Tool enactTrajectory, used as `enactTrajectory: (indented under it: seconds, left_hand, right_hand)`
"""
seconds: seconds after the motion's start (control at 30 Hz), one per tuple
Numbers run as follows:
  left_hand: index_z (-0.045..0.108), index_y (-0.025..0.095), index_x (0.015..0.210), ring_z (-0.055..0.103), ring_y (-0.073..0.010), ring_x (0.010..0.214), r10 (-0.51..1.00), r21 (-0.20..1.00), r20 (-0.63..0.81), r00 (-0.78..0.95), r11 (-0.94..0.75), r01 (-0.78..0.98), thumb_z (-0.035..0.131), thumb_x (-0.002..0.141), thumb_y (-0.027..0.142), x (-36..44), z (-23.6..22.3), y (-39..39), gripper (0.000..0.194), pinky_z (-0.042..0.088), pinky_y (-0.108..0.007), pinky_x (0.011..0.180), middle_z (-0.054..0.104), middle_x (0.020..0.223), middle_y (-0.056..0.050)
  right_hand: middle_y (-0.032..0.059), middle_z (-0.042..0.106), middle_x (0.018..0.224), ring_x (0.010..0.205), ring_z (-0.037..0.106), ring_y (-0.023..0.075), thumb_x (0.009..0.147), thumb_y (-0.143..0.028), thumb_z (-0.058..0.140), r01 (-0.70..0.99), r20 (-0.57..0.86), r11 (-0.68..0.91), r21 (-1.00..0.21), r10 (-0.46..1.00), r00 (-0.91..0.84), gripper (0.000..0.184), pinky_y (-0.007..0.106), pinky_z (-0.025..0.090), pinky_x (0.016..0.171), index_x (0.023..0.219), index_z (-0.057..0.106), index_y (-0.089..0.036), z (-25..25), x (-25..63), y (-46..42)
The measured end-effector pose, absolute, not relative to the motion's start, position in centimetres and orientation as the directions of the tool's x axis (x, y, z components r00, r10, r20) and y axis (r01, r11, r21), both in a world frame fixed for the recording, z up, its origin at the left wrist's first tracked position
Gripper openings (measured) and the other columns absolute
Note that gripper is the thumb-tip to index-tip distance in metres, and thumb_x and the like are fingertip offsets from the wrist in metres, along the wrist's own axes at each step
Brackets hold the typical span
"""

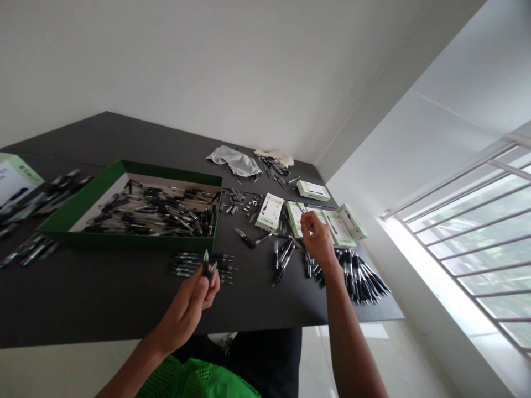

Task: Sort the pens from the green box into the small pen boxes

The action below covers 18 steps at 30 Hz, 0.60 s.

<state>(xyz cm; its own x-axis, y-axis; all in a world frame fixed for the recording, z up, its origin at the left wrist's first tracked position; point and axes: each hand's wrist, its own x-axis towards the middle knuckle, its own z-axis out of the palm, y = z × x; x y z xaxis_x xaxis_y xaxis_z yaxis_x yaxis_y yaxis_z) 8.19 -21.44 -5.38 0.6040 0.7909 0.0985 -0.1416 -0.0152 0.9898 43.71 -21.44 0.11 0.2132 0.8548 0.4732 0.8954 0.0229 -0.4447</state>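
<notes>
My left hand (191,301) is closed around two pens (206,264), their pointed tips sticking up above the fingers. Just behind it, a row of several pens (182,265) lies side by side on the dark table. Farther right, my right hand (317,235) is closed above the pens, in front of the white and green pen boxes (293,213); whatever its fingers hold is hidden. Loose black pens (284,260) lie to the left of that wrist, and a fanned bundle of black pens (360,276) lies to its right.
A green tray (124,239) full of pen parts stands left of centre. More pens (53,193) lie beside a box (16,179) at far left. Small clear parts (234,200), a grey cloth (235,160) and another pen box (313,190) sit toward the back. A barred window is at right.
</notes>
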Motion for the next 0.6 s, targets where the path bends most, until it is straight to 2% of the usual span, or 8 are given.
enactTrajectory:
  seconds: [0.1,0.2,0.3,0.47,0.6]
  left_hand:
    - [0.047,0.022,0.087,0.034,-0.0129,0.06,0.721,0.988,0.157,0.675,-0.118,-0.104,0.033,0.11,0.053,8.6,-4.3,-20.3,0.042,0.033,-0.026,0.056,0.039,0.073,0.004]
    - [0.049,0.021,0.09,0.036,-0.0131,0.061,0.631,0.961,0.244,0.736,-0.257,-0.099,0.034,0.108,0.059,9.7,-2.9,-18.2,0.045,0.032,-0.026,0.055,0.042,0.074,0.003]
    - [0.048,0.021,0.087,0.037,-0.0129,0.06,0.549,0.913,0.326,0.769,-0.393,-0.107,0.035,0.105,0.067,11.3,-1.7,-16.1,0.051,0.03,-0.027,0.057,0.043,0.072,0.004]
    - [0.044,0.022,0.082,0.034,-0.0129,0.059,0.584,0.89,0.347,0.734,-0.452,-0.061,0.033,0.105,0.067,12.5,-1.9,-14.8,0.052,0.028,-0.028,0.058,0.04,0.068,0.005]
    - [0.044,0.022,0.081,0.035,-0.0138,0.061,0.62,0.887,0.363,0.695,-0.459,-0.053,0.034,0.105,0.067,12.1,-2.7,-15.1,0.052,0.028,-0.029,0.06,0.04,0.07,0.005]
  right_hand:
    - [-0.0016,0.058,0.068,0.062,0.051,0.0166,0.098,-0.022,0.044,0.947,0.419,-0.035,-0.32,0.891,0.174,0.017,0.028,0.038,0.066,0.102,0.061,-0.02,0.5,46.0,-18.6]
    - [0.0034,0.067,0.078,0.077,0.059,0.0197,0.093,-0.016,0.047,0.966,0.376,-0.034,-0.257,0.917,0.133,0.021,0.03,0.041,0.077,0.097,0.068,-0.02,0.1,47.2,-16.5]
    - [0.0067,0.069,0.083,0.087,0.06,0.024,0.089,-0.015,0.053,0.977,0.352,-0.068,-0.202,0.926,0.137,0.022,0.035,0.039,0.086,0.091,0.074,-0.02,-0.7,47.5,-15.6]
    - [0.0078,0.069,0.08,0.089,0.058,0.0267,0.093,-0.026,0.059,0.976,0.315,-0.147,-0.158,0.93,0.191,0.02,0.038,0.038,0.088,0.089,0.077,-0.019,-2.1,47.1,-15.9]
    - [0.0063,0.073,0.087,0.093,0.06,0.0245,0.099,-0.028,0.057,0.978,0.293,-0.138,-0.157,0.939,0.18,0.022,0.036,0.038,0.09,0.095,0.077,-0.021,-2.4,46.0,-16.2]
